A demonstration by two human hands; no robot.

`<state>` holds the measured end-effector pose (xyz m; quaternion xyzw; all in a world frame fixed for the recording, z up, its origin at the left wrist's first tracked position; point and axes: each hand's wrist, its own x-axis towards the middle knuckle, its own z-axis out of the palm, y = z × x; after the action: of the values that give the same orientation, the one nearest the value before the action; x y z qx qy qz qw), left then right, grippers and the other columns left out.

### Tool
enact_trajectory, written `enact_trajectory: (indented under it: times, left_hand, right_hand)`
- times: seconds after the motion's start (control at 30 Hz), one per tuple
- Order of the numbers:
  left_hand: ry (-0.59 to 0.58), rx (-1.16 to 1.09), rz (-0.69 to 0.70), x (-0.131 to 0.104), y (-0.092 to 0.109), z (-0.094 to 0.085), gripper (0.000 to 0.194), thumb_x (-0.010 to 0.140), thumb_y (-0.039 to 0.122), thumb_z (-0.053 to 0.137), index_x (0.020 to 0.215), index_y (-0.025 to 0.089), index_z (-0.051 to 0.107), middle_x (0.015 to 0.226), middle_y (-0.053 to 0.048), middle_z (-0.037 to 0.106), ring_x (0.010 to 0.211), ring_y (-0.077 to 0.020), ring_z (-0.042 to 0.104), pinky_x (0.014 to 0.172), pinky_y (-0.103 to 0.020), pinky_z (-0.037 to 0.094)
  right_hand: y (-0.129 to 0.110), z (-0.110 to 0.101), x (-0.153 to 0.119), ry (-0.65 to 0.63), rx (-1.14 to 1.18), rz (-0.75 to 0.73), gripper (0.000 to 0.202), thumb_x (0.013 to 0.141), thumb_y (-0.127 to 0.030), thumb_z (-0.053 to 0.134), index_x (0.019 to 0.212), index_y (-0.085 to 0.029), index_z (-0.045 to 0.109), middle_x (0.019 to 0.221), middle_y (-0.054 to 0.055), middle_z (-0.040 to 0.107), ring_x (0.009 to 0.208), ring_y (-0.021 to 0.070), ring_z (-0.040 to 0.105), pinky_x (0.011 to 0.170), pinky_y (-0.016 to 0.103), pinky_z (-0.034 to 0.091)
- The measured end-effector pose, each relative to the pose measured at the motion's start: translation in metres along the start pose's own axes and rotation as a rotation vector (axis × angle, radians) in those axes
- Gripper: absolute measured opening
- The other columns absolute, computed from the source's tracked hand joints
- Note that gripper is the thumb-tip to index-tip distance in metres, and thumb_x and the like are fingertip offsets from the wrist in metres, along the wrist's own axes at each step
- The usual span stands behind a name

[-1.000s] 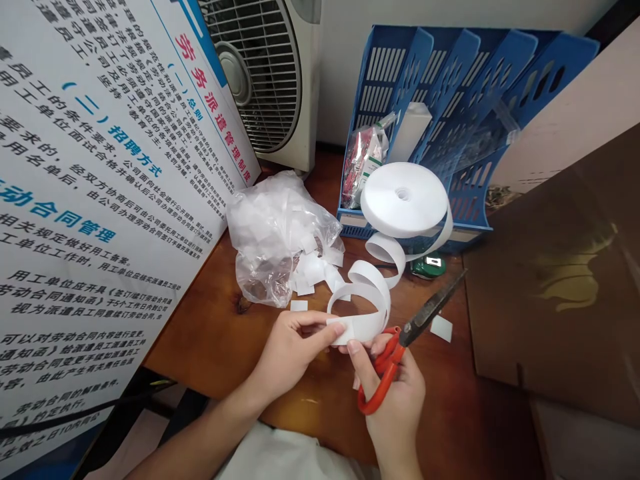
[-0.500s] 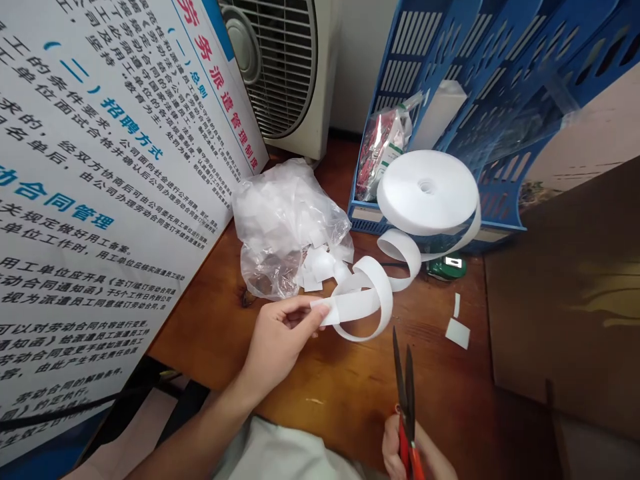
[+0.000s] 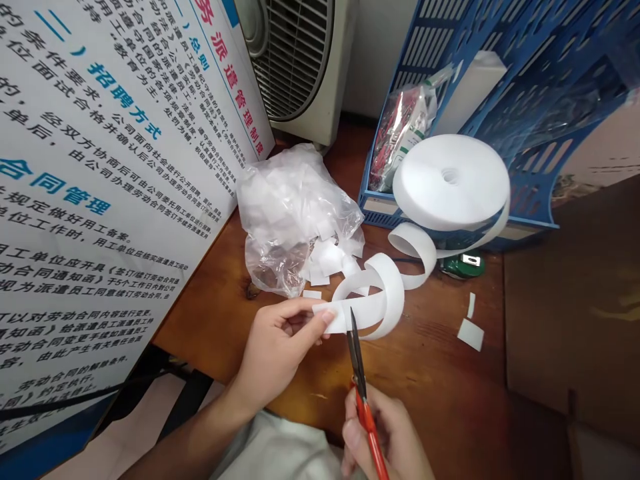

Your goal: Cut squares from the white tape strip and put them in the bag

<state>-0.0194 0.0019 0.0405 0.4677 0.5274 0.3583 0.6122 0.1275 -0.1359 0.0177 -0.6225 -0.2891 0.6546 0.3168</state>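
Between thumb and fingers, my left hand [image 3: 283,353] pinches the end of a white tape strip [image 3: 367,308]. The strip curls in loops back to a large white roll [image 3: 450,193]. My right hand [image 3: 383,433] grips red-handled scissors [image 3: 357,357], their dark blades at the strip just right of my left fingers. The blades look nearly closed across the strip; whether they have cut through is unclear. Behind the strip, cut white pieces [image 3: 327,257] spill from a clear plastic bag [image 3: 295,193].
A blue file rack [image 3: 380,203] stands behind the roll, holding a bagged red item [image 3: 400,133]. A green tape measure [image 3: 463,265] and a small white square [image 3: 471,335] lie to the right. At left leans a printed board [image 3: 125,167]; a fan [image 3: 300,60] stands behind.
My right hand has brought the scissors up and left, from apart with open blades to the strip. My left hand still pinches the strip's end. The camera view has shifted slightly.
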Motion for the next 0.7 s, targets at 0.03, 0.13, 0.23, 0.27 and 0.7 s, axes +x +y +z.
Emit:
enact_trajectory:
  times: [0.03, 0.13, 0.23, 0.27, 0.7]
  left_hand:
    - [-0.005, -0.005, -0.006, -0.001, 0.0, 0.0, 0.009, 0.086, 0.025, 0.074, 0.084, 0.017, 0.078, 0.07, 0.0, 0.073, 0.062, -0.0099, 0.065, 0.06, -0.014, 0.055]
    - [-0.017, -0.015, -0.018, -0.002, 0.001, 0.001, 0.009, 0.087, 0.026, 0.074, 0.087, 0.019, 0.079, 0.074, 0.0, 0.075, 0.064, -0.0113, 0.067, 0.06, -0.015, 0.056]
    - [-0.023, -0.016, -0.02, -0.003, 0.001, 0.002, 0.01, 0.087, 0.027, 0.074, 0.086, 0.019, 0.079, 0.074, 0.0, 0.075, 0.065, -0.0119, 0.068, 0.061, -0.016, 0.056]
    - [-0.025, -0.015, -0.017, -0.003, 0.001, 0.002, 0.01, 0.086, 0.027, 0.074, 0.086, 0.019, 0.079, 0.074, -0.001, 0.075, 0.065, -0.0121, 0.068, 0.061, -0.016, 0.056]
    - [-0.02, 0.017, 0.015, -0.003, 0.004, 0.005, 0.009, 0.087, 0.025, 0.074, 0.086, 0.019, 0.08, 0.073, 0.0, 0.075, 0.063, -0.0117, 0.066, 0.061, -0.017, 0.055]
  right_hand:
    - [-0.004, 0.001, 0.003, -0.004, 0.005, -0.012, 0.047, 0.084, -0.066, 0.061, 0.076, -0.021, 0.048, 0.059, -0.006, 0.044, 0.046, 0.0106, 0.047, 0.05, 0.024, 0.039]
    - [-0.014, 0.003, 0.007, -0.002, 0.042, -0.036, 0.045, 0.084, -0.061, 0.065, 0.074, -0.021, 0.048, 0.063, -0.005, 0.047, 0.049, 0.0113, 0.051, 0.051, 0.025, 0.041]
    - [-0.018, 0.002, 0.007, -0.003, 0.08, -0.039, 0.041, 0.081, -0.056, 0.071, 0.076, -0.02, 0.051, 0.068, -0.004, 0.051, 0.049, 0.0108, 0.052, 0.052, 0.025, 0.041]
    - [-0.019, 0.002, 0.007, -0.008, 0.087, -0.038, 0.04, 0.081, -0.055, 0.071, 0.077, -0.019, 0.052, 0.067, -0.004, 0.052, 0.049, 0.011, 0.052, 0.052, 0.025, 0.041]
    - [-0.021, -0.001, 0.007, -0.043, 0.068, -0.036, 0.041, 0.082, -0.054, 0.07, 0.074, -0.021, 0.048, 0.066, -0.004, 0.051, 0.051, 0.0122, 0.052, 0.055, 0.026, 0.04]
